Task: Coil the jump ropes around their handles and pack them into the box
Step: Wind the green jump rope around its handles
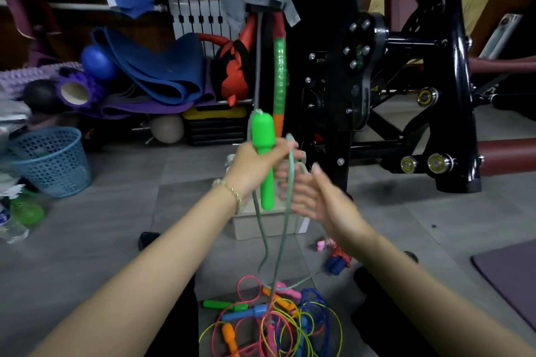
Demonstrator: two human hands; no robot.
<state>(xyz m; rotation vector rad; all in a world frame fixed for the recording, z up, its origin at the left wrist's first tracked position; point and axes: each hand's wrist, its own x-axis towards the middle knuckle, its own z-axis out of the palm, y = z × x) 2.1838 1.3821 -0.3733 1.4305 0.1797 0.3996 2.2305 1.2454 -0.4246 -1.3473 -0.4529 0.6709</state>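
My left hand (pixel 258 164) grips a bright green jump-rope handle (pixel 263 153) upright at chest height. Its grey-green rope (pixel 282 229) loops over my fingers and hangs down to the floor. My right hand (pixel 316 197) is just right of the rope, blurred, fingers fairly straight, holding nothing that I can make out. Behind my hands a pale cardboard box (pixel 261 226) stands on the floor, mostly hidden. A tangle of pink, yellow and blue ropes (pixel 278 324) with orange, blue, green and pink handles lies on the floor near me. A coiled rope with a blue handle (pixel 338 259) lies to the right.
A black exercise machine (pixel 406 90) stands at the right. A blue mesh basket (pixel 49 162) and bottles sit at the left. Mats, balls and rollers are piled against the back wall. A dark mat (pixel 510 278) lies at the right edge.
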